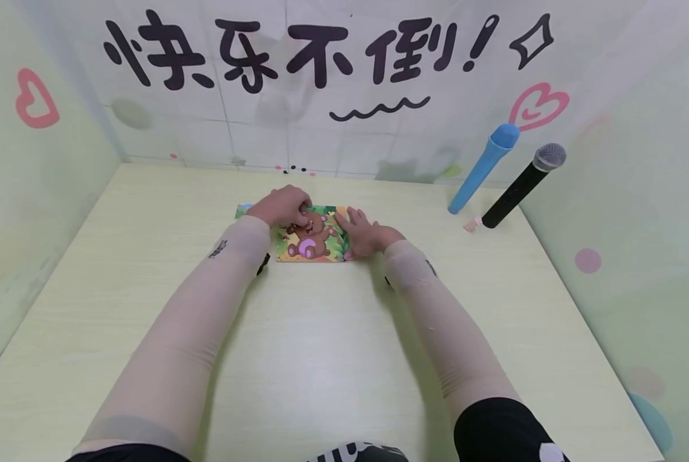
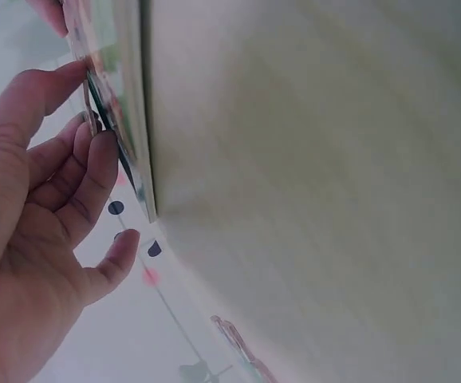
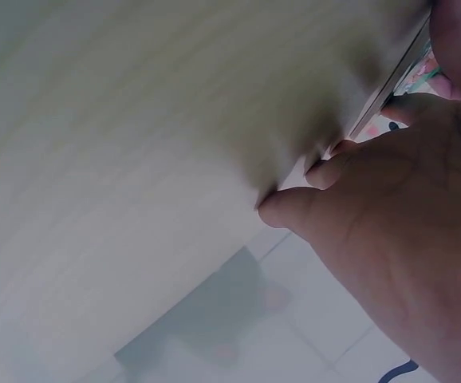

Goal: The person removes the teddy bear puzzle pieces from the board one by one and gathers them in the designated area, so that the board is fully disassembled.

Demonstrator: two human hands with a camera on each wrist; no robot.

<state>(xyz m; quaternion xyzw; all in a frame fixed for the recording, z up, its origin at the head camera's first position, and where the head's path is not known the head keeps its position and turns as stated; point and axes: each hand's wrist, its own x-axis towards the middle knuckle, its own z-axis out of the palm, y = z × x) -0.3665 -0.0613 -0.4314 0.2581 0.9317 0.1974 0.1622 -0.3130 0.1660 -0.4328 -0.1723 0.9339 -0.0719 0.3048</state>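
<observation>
A pale beige sleeve is covering the left forearm, smooth along most of its length and creasing finely toward the elbow, while a matching sleeve is clothing the right forearm. Both are ending at the wrist, leaving the left grip and the right grip bare. Near the left wrist the fabric is bearing a small dark marking, too small to read. Little black pieces are jutting out beneath the wrists. Black upper sleeves are showing above, the right one carrying a white patch.
</observation>
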